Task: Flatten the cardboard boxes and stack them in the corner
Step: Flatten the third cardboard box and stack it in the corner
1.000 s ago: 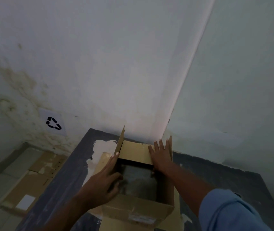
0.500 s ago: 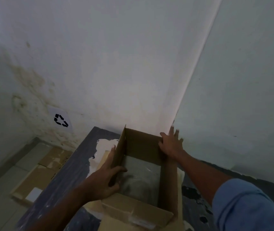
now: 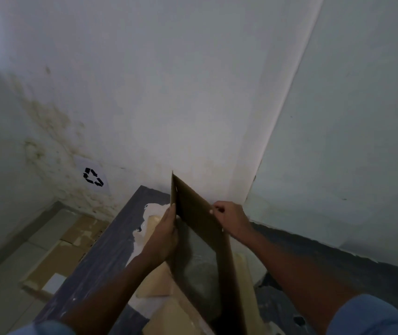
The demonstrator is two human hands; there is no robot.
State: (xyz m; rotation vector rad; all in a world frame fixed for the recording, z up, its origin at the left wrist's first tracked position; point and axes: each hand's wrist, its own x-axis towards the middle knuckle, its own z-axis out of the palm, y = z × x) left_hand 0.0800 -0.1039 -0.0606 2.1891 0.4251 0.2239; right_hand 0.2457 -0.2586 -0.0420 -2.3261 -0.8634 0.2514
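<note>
An open brown cardboard box stands on a dark table in a wall corner, skewed so its walls lean toward each other. My left hand grips its left wall from outside. My right hand is closed over the top edge of the far right wall. The table surface shows through the box's open bottom. Loose pale flaps spread beside and below the box.
Flattened cardboard lies on the tiled floor to the left, below a recycling symbol on the stained wall. White walls meet right behind the box. The tabletop has white peeled patches.
The box has been squeezed from a square opening into a narrow slanted one. My hands have come closer together, and the right hand has closed on the box's edge.
</note>
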